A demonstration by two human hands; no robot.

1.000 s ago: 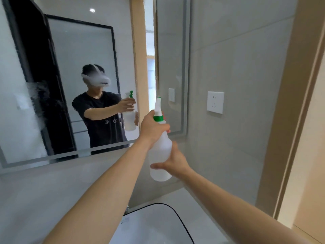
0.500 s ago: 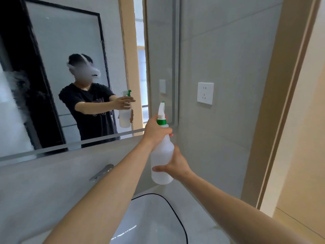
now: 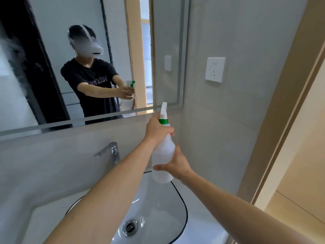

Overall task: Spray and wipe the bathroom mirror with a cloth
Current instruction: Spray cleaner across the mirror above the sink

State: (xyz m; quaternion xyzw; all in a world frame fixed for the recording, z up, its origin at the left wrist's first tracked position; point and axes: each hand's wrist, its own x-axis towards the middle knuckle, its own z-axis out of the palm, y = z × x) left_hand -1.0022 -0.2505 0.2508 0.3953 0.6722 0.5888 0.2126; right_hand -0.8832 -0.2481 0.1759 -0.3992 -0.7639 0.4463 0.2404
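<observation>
A translucent white spray bottle [image 3: 162, 155] with a green collar and white nozzle is held upright in front of the wall, below the mirror's lower right corner. My left hand [image 3: 157, 129] grips its neck just under the collar. My right hand [image 3: 175, 163] wraps the lower body from the right side. The bathroom mirror [image 3: 88, 55] fills the upper left and carries a misty patch of spray at its far left. It reflects a person holding the bottle out. No cloth is in view.
A white basin [image 3: 179, 205] with a black rim and a drain sits below my arms. A chrome faucet [image 3: 110, 152] stands behind it. A white wall socket [image 3: 214, 69] is on the tiled wall to the right. A beige door frame [image 3: 281, 110] runs down the right side.
The view has tilted down, bringing the basin and faucet into sight. The bottle and both hands sit lower against the mirror, from in front of its corner to below its bottom edge.
</observation>
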